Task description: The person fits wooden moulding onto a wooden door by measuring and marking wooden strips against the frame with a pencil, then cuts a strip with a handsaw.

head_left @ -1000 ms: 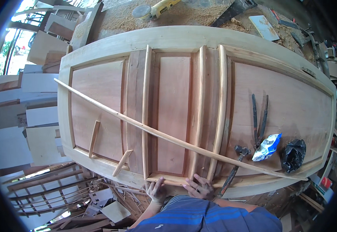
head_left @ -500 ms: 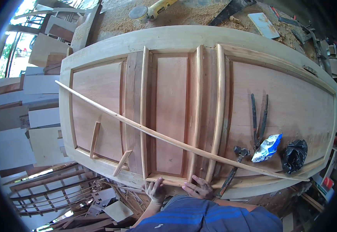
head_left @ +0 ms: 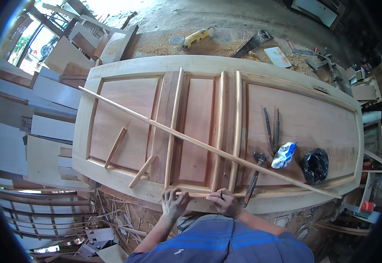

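A large panelled wooden door (head_left: 112,70) lies flat across the view. At its near edge both my hands press on a short wooden moulding strip (head_left: 195,195) lying along the bottom of the middle panel. My left hand (head_left: 173,204) covers the strip's left end, and my right hand (head_left: 224,202) holds its right part between the fingers. Three upright moulding strips (head_left: 238,131) stand along the middle panel. One long thin batten (head_left: 164,128) crosses the door diagonally from upper left to lower right.
A hammer (head_left: 254,173), two chisels (head_left: 270,127), a blue-white packet (head_left: 284,154) and a black bag (head_left: 316,165) lie on the right panel. Two short strips (head_left: 115,147) rest on the left panel. A yellow power tool (head_left: 193,38) sits beyond, with stacked boards at left and scraps below.
Both hands stay at the door's near edge on the short strip. The view has shifted slightly; nothing on the door has moved.
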### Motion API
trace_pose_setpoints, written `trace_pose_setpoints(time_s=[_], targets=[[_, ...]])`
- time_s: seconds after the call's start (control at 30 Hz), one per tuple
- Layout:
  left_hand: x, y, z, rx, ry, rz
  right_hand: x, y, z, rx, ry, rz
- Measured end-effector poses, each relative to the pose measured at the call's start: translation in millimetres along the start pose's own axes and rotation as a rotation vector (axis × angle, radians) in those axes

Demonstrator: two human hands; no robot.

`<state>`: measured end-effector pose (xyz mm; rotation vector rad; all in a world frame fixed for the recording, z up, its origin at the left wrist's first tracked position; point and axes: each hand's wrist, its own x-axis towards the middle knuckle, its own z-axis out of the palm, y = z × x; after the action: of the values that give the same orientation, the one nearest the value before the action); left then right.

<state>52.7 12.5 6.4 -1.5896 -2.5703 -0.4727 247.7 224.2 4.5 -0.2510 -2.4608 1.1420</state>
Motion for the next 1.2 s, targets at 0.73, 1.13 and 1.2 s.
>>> trace_pose_setpoints(time_s=[0.73,1.13,1.2], targets=[[389.5,-56.0,36.1,-0.774,0.002,-0.089,348.9,165.0,-117.8,0.06,0.395,0.395],[514.1,-153.5,126.3,-0.286,0.184,-0.094,487.8,269.5,-96.7,-0.497,-0.048,-0.002],[519.1,-153.7,126.2,-0.219,0.183,-0.059,490.1,270.8,-89.3,-0.543,-0.023,-0.113]])
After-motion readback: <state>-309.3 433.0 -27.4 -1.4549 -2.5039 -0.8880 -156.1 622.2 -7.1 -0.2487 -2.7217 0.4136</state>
